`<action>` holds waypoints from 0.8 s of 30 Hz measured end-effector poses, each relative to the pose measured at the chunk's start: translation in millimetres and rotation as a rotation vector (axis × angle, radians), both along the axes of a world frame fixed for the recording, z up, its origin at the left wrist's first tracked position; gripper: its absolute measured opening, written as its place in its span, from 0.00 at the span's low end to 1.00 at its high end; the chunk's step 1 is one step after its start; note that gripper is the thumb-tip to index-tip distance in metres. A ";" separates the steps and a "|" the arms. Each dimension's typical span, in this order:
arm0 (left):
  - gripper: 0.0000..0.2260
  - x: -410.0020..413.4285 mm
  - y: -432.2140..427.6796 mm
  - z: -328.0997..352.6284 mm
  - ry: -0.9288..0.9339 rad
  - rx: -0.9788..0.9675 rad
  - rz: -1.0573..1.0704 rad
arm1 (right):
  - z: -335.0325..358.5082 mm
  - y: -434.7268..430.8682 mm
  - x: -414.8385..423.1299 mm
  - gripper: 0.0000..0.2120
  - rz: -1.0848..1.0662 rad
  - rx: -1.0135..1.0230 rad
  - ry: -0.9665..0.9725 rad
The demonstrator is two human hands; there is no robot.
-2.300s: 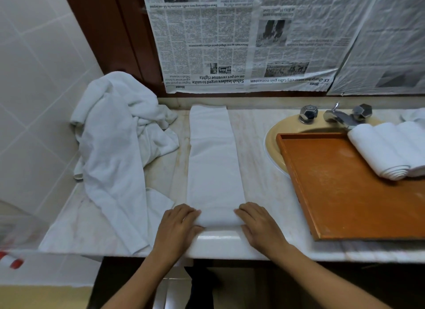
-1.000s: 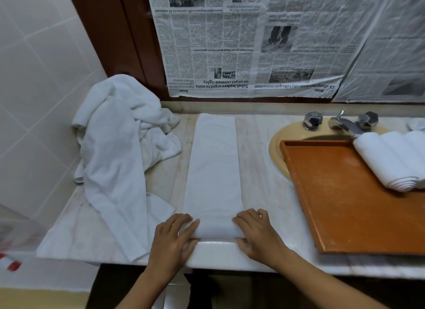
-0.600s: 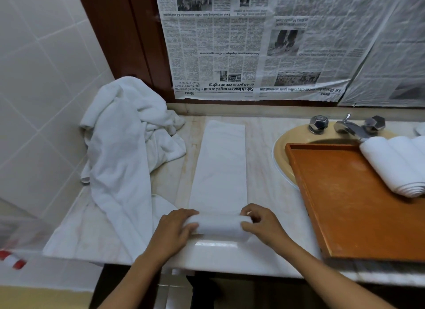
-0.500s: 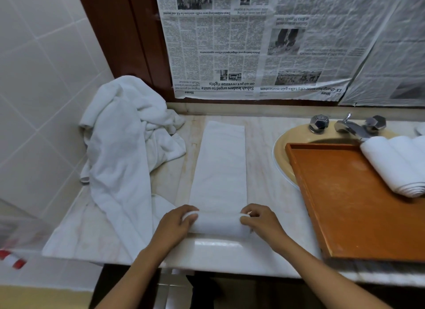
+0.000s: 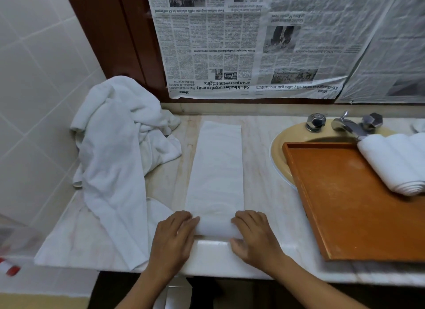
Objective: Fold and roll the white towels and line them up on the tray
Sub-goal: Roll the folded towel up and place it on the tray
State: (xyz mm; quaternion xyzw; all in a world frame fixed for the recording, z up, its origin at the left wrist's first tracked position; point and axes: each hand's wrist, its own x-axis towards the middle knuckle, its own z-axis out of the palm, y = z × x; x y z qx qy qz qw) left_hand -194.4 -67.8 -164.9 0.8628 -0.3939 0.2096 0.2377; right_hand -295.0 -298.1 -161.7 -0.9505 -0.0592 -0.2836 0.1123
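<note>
Several rolled white towels [image 5: 395, 163] already lie far right on the rectangular orange wooden tray [image 5: 345, 205]. Left of the tray, a long folded white towel [image 5: 218, 170] is barely rolled: the left hand [image 5: 174, 237] presses it, fingers together; the right hand [image 5: 255, 235] curls round it. Farther left, a crumpled white towel heap [image 5: 119, 147] waits.

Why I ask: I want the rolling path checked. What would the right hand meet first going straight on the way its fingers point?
The folded towel: the right hand grips its rolled near end, and straight on lies only the towel's flat strip, as far as the picture shows.
</note>
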 end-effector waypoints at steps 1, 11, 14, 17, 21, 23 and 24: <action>0.13 -1.4 2.8 -3.5 -0.010 0.037 -0.011 | -1.6 -2.7 -2.0 0.19 0.017 -0.040 0.016; 0.21 30.9 -9.1 21.1 0.125 0.327 -0.081 | 7.9 -21.5 22.7 0.23 0.090 0.017 0.305; 0.23 41.1 -3.2 29.8 0.222 0.380 -0.154 | 21.1 -30.2 27.3 0.21 0.087 0.187 0.552; 0.24 46.3 -0.5 39.7 0.428 0.399 -0.153 | 34.7 -28.3 28.9 0.10 0.041 0.542 0.824; 0.15 56.4 -13.0 49.7 0.623 0.408 -0.071 | 41.1 -17.0 32.1 0.07 -0.073 0.971 0.786; 0.13 59.0 -22.6 52.7 0.552 0.441 -0.035 | 42.6 -13.1 36.8 0.07 -0.150 1.104 0.755; 0.13 59.2 -25.6 52.3 0.506 0.436 -0.016 | 42.3 -10.9 39.9 0.07 -0.203 1.131 0.737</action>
